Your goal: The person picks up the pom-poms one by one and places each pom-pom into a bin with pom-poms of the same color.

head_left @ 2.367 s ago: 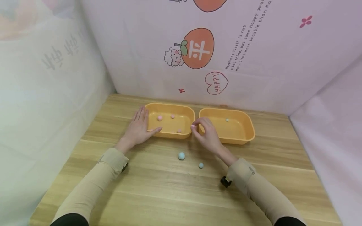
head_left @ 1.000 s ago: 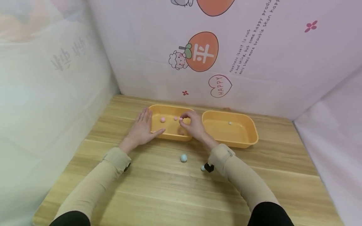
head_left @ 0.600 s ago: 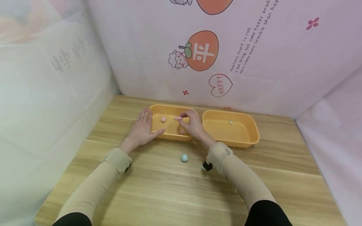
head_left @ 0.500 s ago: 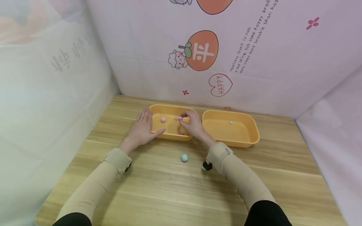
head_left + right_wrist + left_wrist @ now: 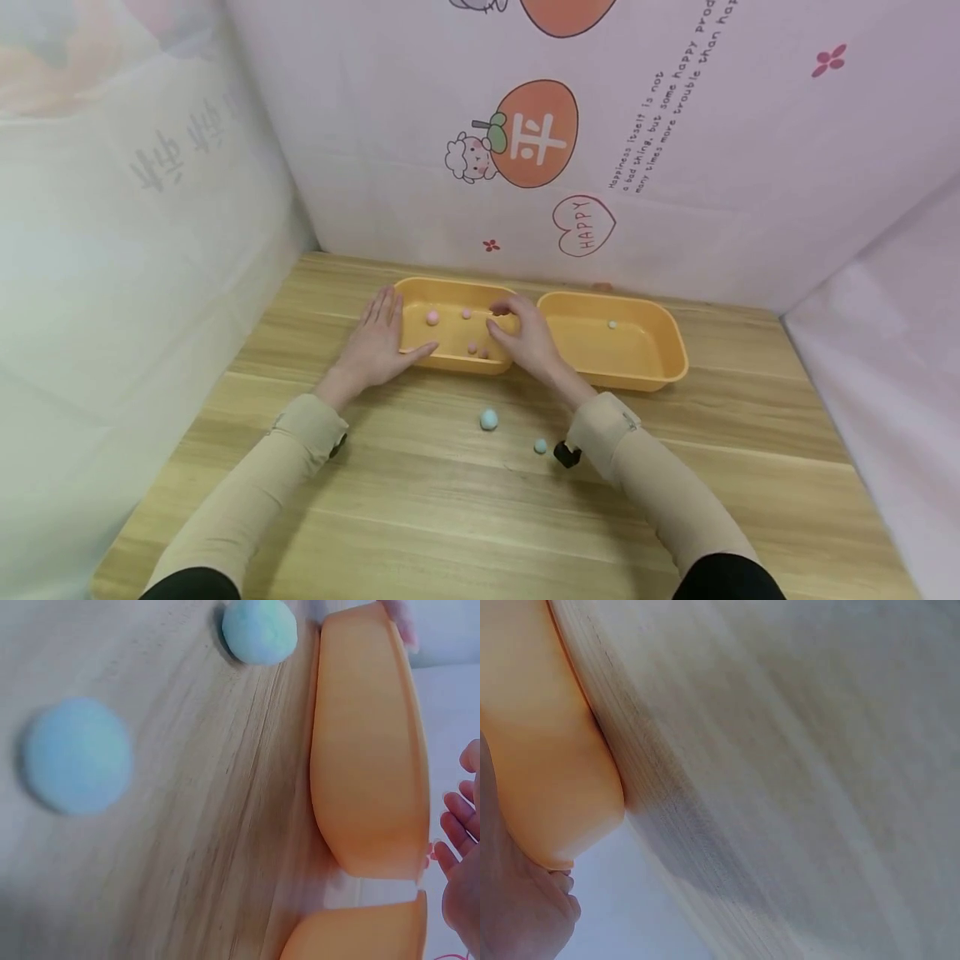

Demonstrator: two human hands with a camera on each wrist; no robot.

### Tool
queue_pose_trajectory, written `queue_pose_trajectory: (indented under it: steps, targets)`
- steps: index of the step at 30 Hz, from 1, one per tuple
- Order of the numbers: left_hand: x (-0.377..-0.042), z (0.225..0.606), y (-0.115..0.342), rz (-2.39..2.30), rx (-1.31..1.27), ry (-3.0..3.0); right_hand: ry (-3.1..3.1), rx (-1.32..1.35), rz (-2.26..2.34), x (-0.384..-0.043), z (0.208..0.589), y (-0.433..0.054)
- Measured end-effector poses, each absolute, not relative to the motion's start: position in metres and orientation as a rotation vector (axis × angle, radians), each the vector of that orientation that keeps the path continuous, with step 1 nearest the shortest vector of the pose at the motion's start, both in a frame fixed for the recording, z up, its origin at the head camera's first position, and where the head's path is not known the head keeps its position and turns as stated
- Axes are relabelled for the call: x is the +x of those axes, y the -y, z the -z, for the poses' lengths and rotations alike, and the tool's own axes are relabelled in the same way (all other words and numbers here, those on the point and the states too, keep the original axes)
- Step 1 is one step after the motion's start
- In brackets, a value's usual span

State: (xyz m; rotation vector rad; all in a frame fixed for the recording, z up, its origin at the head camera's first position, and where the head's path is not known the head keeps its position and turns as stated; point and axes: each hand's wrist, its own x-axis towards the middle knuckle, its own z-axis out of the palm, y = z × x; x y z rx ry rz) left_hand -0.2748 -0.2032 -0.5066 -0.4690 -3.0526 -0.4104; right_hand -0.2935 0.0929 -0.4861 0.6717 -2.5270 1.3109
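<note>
My left hand (image 5: 372, 340) rests on the left end of the left yellow tray (image 5: 453, 283), fingers straight and thumb along its front rim. Inside that tray lie pink balls: a larger one (image 5: 432, 317), a small one (image 5: 467, 314) and two near the front wall, one (image 5: 472, 348) beside the other (image 5: 484, 355). Over the tray's right end is my right hand (image 5: 528, 337), thumb and forefinger apart with nothing between them. The right wrist view shows its fingers (image 5: 459, 825) loosely bent above the rim. On the table sit a larger blue ball (image 5: 489, 419) and a smaller blue ball (image 5: 540, 447).
A second yellow tray (image 5: 611, 379) stands right of the first, a narrow gap between them, with one tiny pale ball (image 5: 612, 325) inside. Behind both trays rises a printed cloth (image 5: 375, 167). Another white cloth (image 5: 165, 250) hangs at the left edge of the wooden table (image 5: 420, 500).
My right hand carried a small pink ball from between the trays into the left one and let it go; it now lies near the front wall. The fingers have parted and drawn back slightly right.
</note>
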Motion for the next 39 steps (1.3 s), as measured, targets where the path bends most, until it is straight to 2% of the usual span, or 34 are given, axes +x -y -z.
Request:
queue_pose_trajectory:
  steps: [11, 20, 29, 39]
  targets:
    - [-0.274, 0.5, 0.2, 0.378, -0.485, 3.054, 2.483, 0.664, -1.26, -0.268, 0.481, -0.135]
    - [-0.274, 0.499, 0.203, 0.394, -0.498, 3.06, 2.585, 0.647, -1.04, -0.251, 0.485, -0.194]
    - [-0.275, 0.499, 0.204, 0.375, -0.494, 3.067, 2.805, 0.539, -0.669, -0.257, 0.487, -0.267]
    - [-0.271, 0.501, 0.199, 0.372, -0.492, 3.076, 3.052, 0.339, -0.454, -0.259, 0.492, -0.33]
